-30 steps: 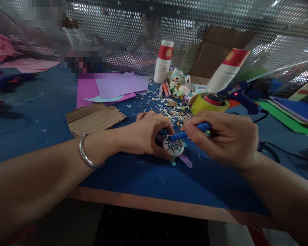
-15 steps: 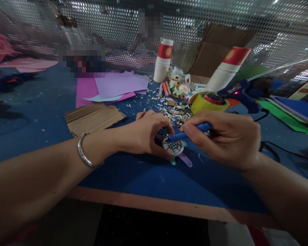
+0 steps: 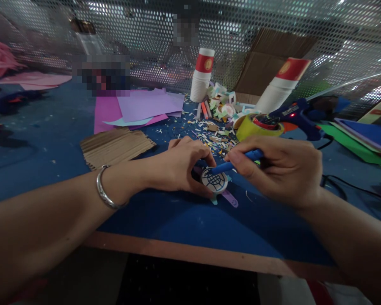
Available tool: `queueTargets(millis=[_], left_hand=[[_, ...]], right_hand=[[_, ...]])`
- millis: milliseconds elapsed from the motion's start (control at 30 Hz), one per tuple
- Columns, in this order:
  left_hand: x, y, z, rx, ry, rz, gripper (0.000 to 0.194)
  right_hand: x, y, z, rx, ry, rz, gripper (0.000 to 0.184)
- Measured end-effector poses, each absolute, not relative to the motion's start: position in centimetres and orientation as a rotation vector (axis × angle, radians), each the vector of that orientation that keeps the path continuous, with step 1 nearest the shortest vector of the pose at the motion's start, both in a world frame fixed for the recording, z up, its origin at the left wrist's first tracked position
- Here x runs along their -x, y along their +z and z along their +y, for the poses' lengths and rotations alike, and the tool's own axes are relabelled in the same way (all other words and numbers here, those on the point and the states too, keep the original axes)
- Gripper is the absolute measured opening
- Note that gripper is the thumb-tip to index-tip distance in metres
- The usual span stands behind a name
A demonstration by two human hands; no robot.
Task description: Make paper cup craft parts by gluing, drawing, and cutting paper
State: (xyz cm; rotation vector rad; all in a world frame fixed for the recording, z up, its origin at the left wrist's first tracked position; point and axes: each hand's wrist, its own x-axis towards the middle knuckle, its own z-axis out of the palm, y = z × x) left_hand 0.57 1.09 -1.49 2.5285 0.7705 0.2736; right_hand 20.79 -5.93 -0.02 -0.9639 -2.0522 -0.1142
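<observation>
Between the thumb and fingers of my left hand [image 3: 192, 165] is a small white disc [image 3: 215, 181], held by its edge on the blue table. Dark blue lines form a grid pattern within a ring on its face. My right hand [image 3: 276, 171] is closed around a blue marker [image 3: 230, 165], whose tip meets the disc's upper left part. From beneath the disc sticks out a purple paper strip [image 3: 230, 198] with a small drawn mark, along with bits of teal paper [image 3: 213, 200]. My left fingertips partly hide the disc's far side.
Paper scraps [image 3: 214, 135] litter the table beyond my hands. Corrugated cardboard [image 3: 117, 147] and purple paper sheets [image 3: 150, 106] lie left. Two paper cup stacks [image 3: 200, 82] stand at the back. Yellow tape [image 3: 257, 130], a glue gun [image 3: 300, 116] with a cord, and coloured sheets [image 3: 365, 142] are right.
The marker's tip shifts very slightly on the disc, and my right hand moves a little with it. My left hand and the disc stay in place.
</observation>
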Motion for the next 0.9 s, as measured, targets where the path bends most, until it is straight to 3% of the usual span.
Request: queueTargets(millis=[900], left_hand=[[-0.65, -1.28, 1.18, -2.548, 0.242, 0.774, 0.059]], right_hand=[[-20.59, 0.48, -6.46, 0.933, 0.023, -2.073, 0.015]])
